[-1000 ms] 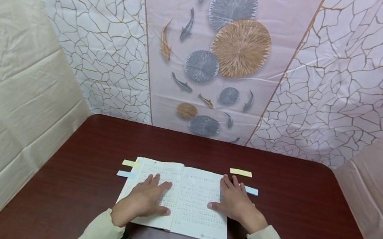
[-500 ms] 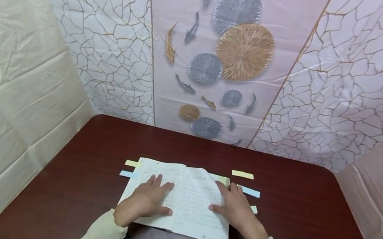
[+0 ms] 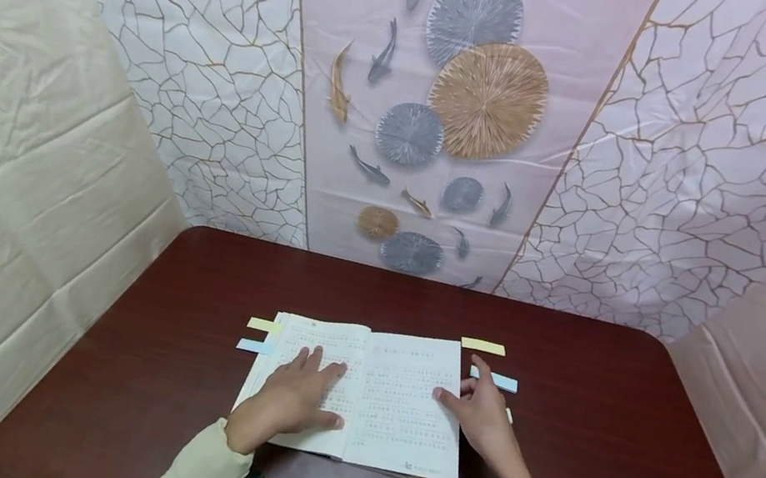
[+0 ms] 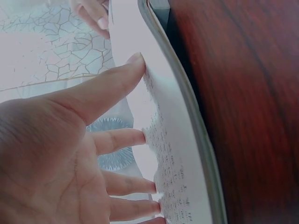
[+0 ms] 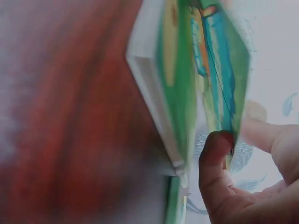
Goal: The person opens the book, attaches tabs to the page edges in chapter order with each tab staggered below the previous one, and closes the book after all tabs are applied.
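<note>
An open book (image 3: 399, 436) with printed text lies on the dark red table. My left hand (image 3: 291, 397) rests on its left page, fingers spread and fingertips touching the paper in the left wrist view. At the outer edge of the right page, my right hand (image 3: 486, 415) pinches a leaf (image 5: 222, 84) between thumb and fingers. That leaf stands lifted off the page block in the right wrist view, and its underside shows a green, blue and yellow illustration. A green page (image 5: 180, 88) lies beneath it.
Yellow (image 3: 262, 325) and blue sticky tabs (image 3: 251, 346) stick out from the book's left edge. Beyond the right edge are another yellow strip (image 3: 483, 346) and a blue strip (image 3: 505, 383). Patterned cloth (image 3: 242, 80) hangs behind the table (image 3: 190, 300), with plain cloth at both sides.
My right hand has gone from lying flat on the right page to pinching its outer edge. The leaf's far corner curled up, then the leaf rose slightly. My left hand has stayed put.
</note>
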Action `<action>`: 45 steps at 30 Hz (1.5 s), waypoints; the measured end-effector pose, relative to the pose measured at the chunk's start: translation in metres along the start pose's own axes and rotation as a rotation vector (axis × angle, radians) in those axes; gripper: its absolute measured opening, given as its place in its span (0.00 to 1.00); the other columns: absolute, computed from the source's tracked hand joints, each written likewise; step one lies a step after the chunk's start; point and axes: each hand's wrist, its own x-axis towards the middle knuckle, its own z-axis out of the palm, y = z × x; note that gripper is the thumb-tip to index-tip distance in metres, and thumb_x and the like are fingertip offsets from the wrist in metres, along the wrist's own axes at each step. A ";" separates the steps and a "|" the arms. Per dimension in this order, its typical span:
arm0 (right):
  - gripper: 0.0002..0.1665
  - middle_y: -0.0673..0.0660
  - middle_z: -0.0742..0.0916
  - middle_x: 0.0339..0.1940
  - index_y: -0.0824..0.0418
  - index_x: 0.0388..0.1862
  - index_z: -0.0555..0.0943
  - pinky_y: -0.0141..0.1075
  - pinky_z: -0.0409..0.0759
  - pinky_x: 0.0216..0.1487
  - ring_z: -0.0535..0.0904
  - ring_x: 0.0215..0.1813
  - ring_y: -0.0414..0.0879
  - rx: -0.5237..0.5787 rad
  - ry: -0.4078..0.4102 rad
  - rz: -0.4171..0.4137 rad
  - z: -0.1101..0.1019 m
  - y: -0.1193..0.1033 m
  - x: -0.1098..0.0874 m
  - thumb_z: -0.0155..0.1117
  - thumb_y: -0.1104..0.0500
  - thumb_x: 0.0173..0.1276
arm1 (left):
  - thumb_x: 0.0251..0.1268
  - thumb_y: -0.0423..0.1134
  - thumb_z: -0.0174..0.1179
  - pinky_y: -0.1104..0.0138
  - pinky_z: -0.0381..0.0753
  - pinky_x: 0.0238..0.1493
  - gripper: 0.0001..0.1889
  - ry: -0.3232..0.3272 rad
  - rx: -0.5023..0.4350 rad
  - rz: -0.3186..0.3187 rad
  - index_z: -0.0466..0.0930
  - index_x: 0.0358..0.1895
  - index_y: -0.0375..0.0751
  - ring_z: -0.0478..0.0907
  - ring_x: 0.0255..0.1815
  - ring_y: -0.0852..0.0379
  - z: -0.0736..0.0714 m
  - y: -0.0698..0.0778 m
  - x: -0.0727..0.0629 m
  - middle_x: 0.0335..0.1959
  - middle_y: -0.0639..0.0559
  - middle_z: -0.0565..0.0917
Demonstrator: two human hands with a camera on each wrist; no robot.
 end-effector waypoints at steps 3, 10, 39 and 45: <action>0.49 0.56 0.81 0.31 0.74 0.81 0.58 0.38 0.70 0.35 0.70 0.28 0.45 -0.038 -0.005 0.001 0.003 0.000 -0.001 0.74 0.60 0.72 | 0.62 0.54 0.76 0.38 0.60 0.77 0.43 0.010 -0.008 0.002 0.70 0.79 0.47 0.51 0.84 0.30 0.000 0.000 -0.001 0.83 0.29 0.58; 0.20 0.56 0.81 0.27 0.73 0.51 0.80 0.35 0.70 0.27 0.73 0.24 0.44 -0.154 0.008 -0.042 0.007 0.002 0.000 0.77 0.62 0.68 | 0.64 0.52 0.75 0.38 0.60 0.77 0.43 0.019 -0.015 0.006 0.69 0.80 0.45 0.53 0.84 0.30 0.000 0.001 -0.004 0.82 0.28 0.58; 0.33 0.56 0.53 0.89 0.44 0.89 0.51 0.71 0.50 0.78 0.49 0.86 0.66 0.062 -0.443 -0.507 0.040 -0.045 -0.065 0.31 0.42 0.90 | 0.88 0.47 0.47 0.44 0.73 0.70 0.23 0.139 -0.576 0.209 0.81 0.65 0.30 0.77 0.69 0.36 -0.001 -0.021 -0.004 0.65 0.32 0.81; 0.35 0.55 0.50 0.90 0.48 0.89 0.49 0.68 0.43 0.81 0.39 0.88 0.62 -0.089 -0.532 -0.499 0.055 -0.044 -0.069 0.38 0.43 0.90 | 0.83 0.71 0.27 0.41 0.59 0.79 0.51 0.119 -1.039 0.000 0.61 0.78 0.21 0.63 0.79 0.31 -0.022 -0.038 -0.002 0.75 0.25 0.69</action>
